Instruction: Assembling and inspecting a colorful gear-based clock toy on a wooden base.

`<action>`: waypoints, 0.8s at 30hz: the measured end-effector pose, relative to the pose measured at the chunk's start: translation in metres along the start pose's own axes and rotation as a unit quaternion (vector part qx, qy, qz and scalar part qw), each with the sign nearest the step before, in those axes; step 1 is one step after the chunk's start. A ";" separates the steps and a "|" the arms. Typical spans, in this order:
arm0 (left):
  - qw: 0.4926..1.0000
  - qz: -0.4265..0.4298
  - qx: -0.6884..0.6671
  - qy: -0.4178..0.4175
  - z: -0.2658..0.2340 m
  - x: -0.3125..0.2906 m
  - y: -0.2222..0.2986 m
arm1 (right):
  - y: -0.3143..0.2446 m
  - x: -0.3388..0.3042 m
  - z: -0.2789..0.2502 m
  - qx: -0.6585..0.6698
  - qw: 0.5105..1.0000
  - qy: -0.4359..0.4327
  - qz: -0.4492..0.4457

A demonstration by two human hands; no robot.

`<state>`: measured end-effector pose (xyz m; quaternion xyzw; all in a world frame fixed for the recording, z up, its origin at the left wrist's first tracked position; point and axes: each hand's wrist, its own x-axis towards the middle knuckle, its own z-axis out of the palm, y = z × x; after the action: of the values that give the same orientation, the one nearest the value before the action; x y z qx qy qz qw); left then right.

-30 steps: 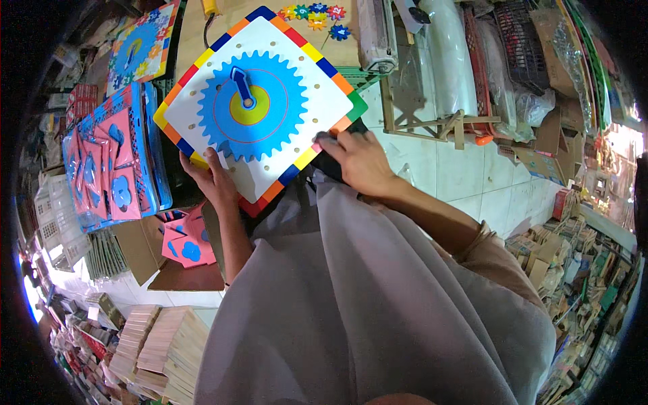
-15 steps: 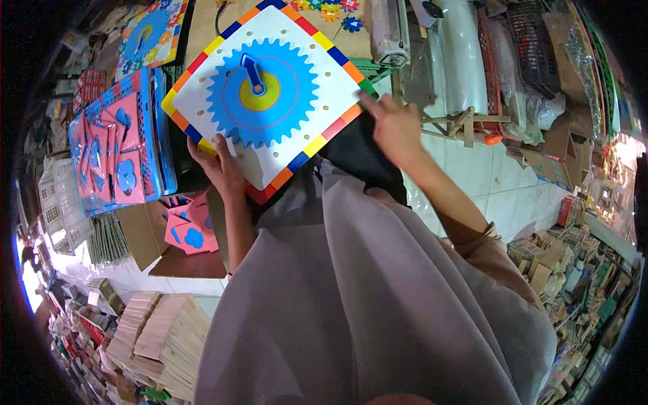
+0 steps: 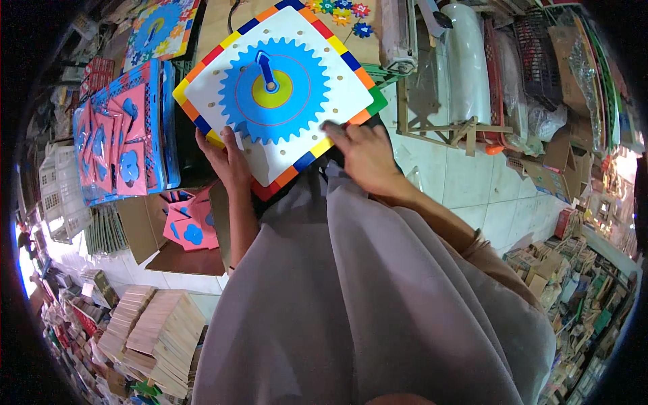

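A square white board with a multicoloured block border lies tilted like a diamond in front of me. On its face sits a large blue gear with a yellow-green centre and a dark blue arrow pointer. Small holes ring the gear. My left hand grips the board's lower left edge, thumb on top and other fingers partly hidden. At the lower right edge is my right hand, closed on the rim with one digit lying over the white face; its other fingertips are partly hidden.
Small coloured gears lie on the wooden tabletop beyond the board. Another gear board is at far left. Left are a blue crate of pink pieces and a cardboard box. Wooden stacks stand lower left.
My right hand has slid from near the board's right corner down along its lower right edge, towards me. My left hand keeps its hold. The whole view has shifted slightly.
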<state>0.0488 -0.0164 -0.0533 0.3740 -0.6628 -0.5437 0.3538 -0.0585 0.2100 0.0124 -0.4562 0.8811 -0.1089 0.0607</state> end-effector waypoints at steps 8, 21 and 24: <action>0.999 -0.042 -0.017 0.006 0.002 -0.003 0.000 | 0.009 0.005 -0.003 -0.015 1.000 0.023 -0.002; 1.000 0.002 0.010 0.007 -0.001 0.000 -0.006 | -0.011 -0.021 0.011 -0.021 0.999 -0.030 -0.035; 0.999 -0.022 0.027 0.014 0.000 0.004 -0.016 | -0.050 -0.016 0.032 0.014 0.993 0.009 -0.116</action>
<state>0.0489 -0.0219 -0.0684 0.4054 -0.6638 -0.5284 0.3404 -0.0032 0.1907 -0.0060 -0.5538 0.8209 -0.1320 0.0460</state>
